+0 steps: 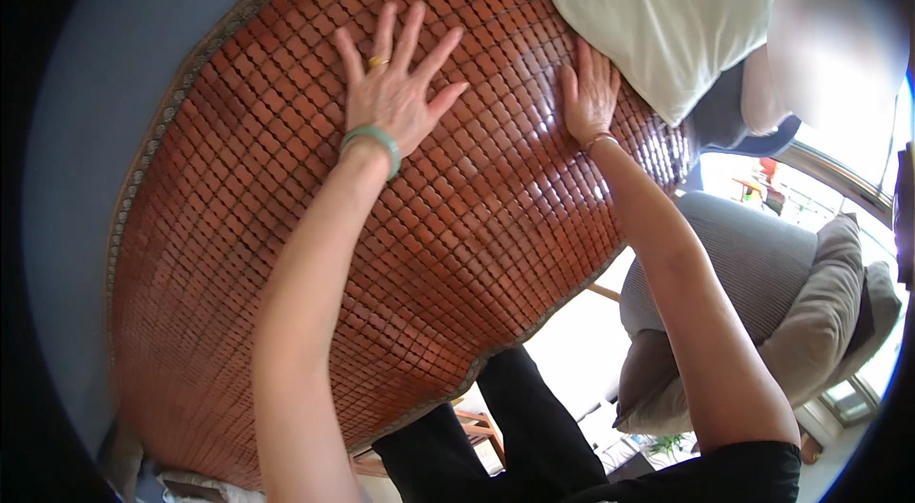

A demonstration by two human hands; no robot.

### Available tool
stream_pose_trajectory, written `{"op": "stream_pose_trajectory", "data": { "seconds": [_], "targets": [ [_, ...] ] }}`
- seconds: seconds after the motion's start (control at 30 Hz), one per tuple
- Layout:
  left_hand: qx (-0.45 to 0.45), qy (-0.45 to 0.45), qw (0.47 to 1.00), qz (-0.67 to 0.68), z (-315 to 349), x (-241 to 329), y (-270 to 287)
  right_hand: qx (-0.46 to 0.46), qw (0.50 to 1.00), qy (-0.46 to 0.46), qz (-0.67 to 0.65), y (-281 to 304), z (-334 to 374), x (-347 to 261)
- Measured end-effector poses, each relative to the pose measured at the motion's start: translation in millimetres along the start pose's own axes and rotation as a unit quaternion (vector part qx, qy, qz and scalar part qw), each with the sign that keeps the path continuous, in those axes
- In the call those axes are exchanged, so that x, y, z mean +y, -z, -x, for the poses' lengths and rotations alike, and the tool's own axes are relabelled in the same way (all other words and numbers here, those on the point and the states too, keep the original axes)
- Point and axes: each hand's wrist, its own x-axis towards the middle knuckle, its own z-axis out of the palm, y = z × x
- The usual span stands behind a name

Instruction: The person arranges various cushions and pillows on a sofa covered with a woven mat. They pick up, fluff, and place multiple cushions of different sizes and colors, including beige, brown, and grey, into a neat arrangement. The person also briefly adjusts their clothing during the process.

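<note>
A reddish-brown tile mat (286, 150), small glossy pieces laced with dark cord, covers a broad blue-grey surface. Its far left edge carries a patterned trim. My left hand (393, 98) lies on the mat with fingers spread wide; it wears a gold ring, and a pale green bangle circles the wrist. To the right, my right hand (593, 101) rests flat on the mat, fingers stretched out and close together, a thin band on the wrist. Its fingertips reach the edge of a pale square pillow (667, 17); whether they touch it, I cannot tell. Neither hand holds anything.
Several grey cushions (753, 265) are piled at the right, beyond my right forearm. The blue-grey padding (71, 189) rises along the mat's left side. A blurred pale shape fills the upper right by bright windows. My black-trousered legs stand at the mat's near edge.
</note>
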Motion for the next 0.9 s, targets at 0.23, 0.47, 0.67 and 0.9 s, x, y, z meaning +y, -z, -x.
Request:
{"op": "stream_pose_trajectory", "data": {
  "seconds": [0.23, 0.47, 0.67, 0.9],
  "targets": [
    [0.086, 0.011, 0.993, 0.08, 3.6, -11.9, -4.0, 0.012, 1.0, 0.028, -0.006, -0.3, -8.8, -1.4],
    [0.045, 0.16, 0.978, 0.126, 189.7, -12.0, 28.1, 0.073, 0.996, 0.046, -0.02, -17.2, -5.7, 27.4],
    [0.015, 0.185, 0.981, 0.058, 163.1, 73.8, -16.2, 0.101, 0.991, 0.076, -0.049, -33.7, -10.7, 23.6],
    [-0.063, 0.05, 0.985, 0.155, 150.9, 180.4, -11.1, -0.013, 0.98, 0.135, -0.148, 9.5, -1.6, 24.0]
  ]
}}
